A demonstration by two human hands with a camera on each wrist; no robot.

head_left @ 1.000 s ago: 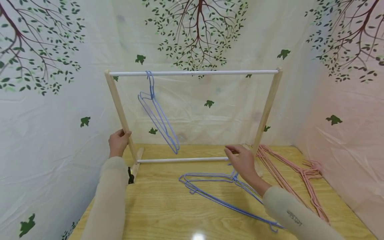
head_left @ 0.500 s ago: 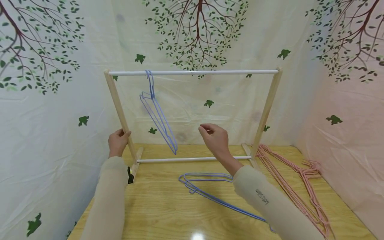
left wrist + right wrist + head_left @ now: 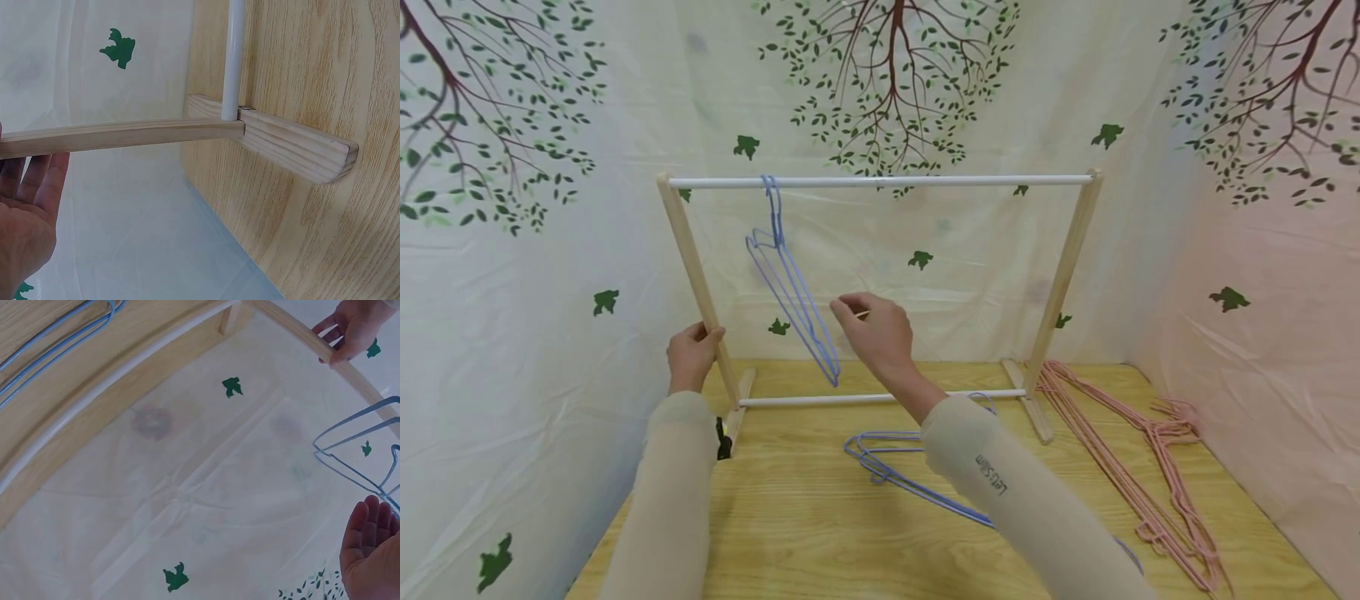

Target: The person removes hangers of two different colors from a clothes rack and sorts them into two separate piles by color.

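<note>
My left hand (image 3: 691, 358) grips the left wooden post (image 3: 687, 250) of a small clothes rack, low down. In the left wrist view its fingers (image 3: 49, 181) lie against the underside of that post. Blue wire hangers (image 3: 777, 225) hang by their hooks from the white top rail (image 3: 925, 181), near its left end. My right hand (image 3: 877, 333) is raised just right of these hangers, fingers loosely bent and holding nothing. More blue hangers (image 3: 955, 509) lie on the table below, partly covered by my right sleeve.
Several pink hangers (image 3: 1165, 433) lie in a pile at the table's right side. A white lower bar (image 3: 820, 402) joins the rack's feet. Next to the left foot is a small black object (image 3: 723, 439). Printed sheets (image 3: 985, 275) hang behind and at both sides.
From above the blue hangers on the table, my right hand has moved left and up to beside the hanging ones. The left hand keeps its grip on the post.
</note>
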